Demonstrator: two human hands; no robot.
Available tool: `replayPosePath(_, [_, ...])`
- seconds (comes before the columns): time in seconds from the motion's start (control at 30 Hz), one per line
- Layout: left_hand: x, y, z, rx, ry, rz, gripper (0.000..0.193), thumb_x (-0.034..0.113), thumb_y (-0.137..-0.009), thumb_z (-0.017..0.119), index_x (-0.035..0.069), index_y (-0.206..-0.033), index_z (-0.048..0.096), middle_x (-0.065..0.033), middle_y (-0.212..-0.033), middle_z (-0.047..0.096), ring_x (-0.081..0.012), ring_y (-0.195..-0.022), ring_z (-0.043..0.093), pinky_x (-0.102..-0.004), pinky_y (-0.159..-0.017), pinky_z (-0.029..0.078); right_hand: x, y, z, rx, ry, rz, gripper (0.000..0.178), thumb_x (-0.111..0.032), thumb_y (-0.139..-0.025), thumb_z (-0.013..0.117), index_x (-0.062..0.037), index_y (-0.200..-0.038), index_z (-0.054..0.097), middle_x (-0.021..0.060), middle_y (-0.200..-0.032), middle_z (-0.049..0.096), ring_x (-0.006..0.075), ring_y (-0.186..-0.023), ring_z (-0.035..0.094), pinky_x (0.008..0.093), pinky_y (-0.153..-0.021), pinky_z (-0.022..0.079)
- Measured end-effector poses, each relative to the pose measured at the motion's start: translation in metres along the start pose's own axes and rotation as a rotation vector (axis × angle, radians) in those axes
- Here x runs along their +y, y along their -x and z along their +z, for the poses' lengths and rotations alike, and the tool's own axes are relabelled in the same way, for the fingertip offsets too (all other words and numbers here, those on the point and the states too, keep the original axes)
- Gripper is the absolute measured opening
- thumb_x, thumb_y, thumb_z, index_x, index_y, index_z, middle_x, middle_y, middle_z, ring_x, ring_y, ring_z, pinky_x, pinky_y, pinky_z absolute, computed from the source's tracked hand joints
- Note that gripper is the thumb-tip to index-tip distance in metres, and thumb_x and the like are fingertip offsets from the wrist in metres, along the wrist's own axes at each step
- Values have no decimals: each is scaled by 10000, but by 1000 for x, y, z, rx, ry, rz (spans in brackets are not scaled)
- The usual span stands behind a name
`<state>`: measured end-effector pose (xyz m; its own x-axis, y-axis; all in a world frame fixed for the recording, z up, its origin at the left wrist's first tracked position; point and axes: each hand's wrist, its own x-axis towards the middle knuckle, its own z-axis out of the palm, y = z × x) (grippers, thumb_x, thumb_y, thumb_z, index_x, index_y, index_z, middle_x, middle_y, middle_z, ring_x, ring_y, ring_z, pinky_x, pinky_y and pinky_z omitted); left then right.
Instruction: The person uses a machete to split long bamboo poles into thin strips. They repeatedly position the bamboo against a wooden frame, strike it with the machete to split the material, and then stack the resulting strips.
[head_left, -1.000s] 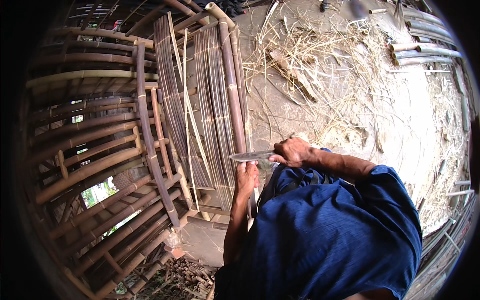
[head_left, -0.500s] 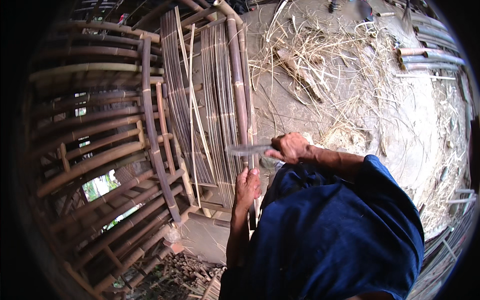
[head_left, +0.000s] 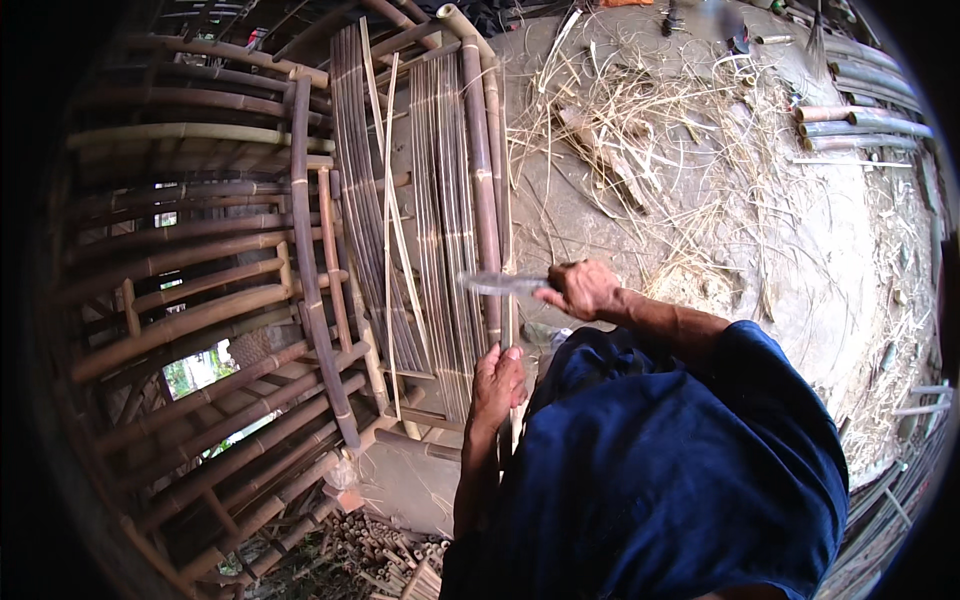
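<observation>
In my right hand (head_left: 583, 290) is the handle of a long-bladed knife (head_left: 505, 284), its blade smeared by motion and pointing left. The blade lies across the edge of a bamboo frame, over a thick brown bamboo pole (head_left: 484, 175). Nearer to me, my left hand (head_left: 497, 383) is closed round a narrow bamboo strip (head_left: 509, 330) that runs along this pole. My fingers hide part of the strip. Just left of both hands, long dark bamboo slats (head_left: 440, 220) lie side by side on the frame.
A bamboo rack (head_left: 300, 200) with many rails stands on the left. Pale shavings (head_left: 690, 130) and a split bamboo piece (head_left: 605, 160) litter the floor at the far right. Bamboo poles (head_left: 860, 125) lie along the right side. Cut bamboo ends (head_left: 385, 555) are heaped at the lower left.
My right hand has moved slightly away from me with the knife, widening the gap to my left hand. My left hand keeps its grip. The whole view has shifted a little.
</observation>
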<state>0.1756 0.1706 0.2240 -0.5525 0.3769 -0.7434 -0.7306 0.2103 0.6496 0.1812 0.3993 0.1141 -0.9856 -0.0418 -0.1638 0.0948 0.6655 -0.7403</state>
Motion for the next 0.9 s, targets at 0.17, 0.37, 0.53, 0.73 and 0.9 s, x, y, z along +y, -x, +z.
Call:
replayPosePath(0.17, [-10, 4, -1, -18, -29, 7, 204, 284, -996, 537, 88, -973, 486, 49, -567, 345, -63, -386, 324, -237, -365, 295, 31, -13, 1, 163, 143, 8, 625, -638, -915, 438, -48, -835, 626, 176, -691, 645, 371, -646, 657, 461, -554, 504])
replayPosePath(0.37, [-4, 4, 3, -17, -26, 8, 219, 292, -1000, 525, 78, -970, 493, 49, -570, 346, -56, -387, 323, -232, -367, 299, -2, 16, -3, 51, -62, -242, 601, -611, -918, 462, -34, -859, 620, 176, -695, 628, 398, -659, 648, 485, -605, 508])
replayPosePath(0.53, [-12, 23, 1, -18, -143, 3, 154, 240, -1003, 516, 114, -920, 485, 82, -560, 319, -40, -410, 312, -231, -380, 260, 71, -39, 9, 102, 143, 231, 551, -530, -953, 461, -18, -804, 602, 155, -623, 572, 342, -539, 585, 436, -502, 466])
replayPosePath(0.73, [-27, 42, -14, 11, -173, 79, 167, 222, -1005, 503, 105, -886, 490, 88, -567, 335, -24, -450, 324, -210, -416, 255, 51, -50, -65, 335, -70, 223, 714, -593, -979, 337, 20, -718, 592, 239, -623, 564, 384, -522, 562, 474, -516, 451])
replayPosePath(0.9, [-27, 44, -17, 13, -288, 121, 169, 241, -984, 524, 72, -980, 533, 88, -599, 359, -16, -480, 332, -209, -437, 270, 55, -44, -51, 184, -649, 426, 788, -741, -880, 412, -4, -632, 535, 126, -586, 559, 237, -542, 543, 422, -551, 452])
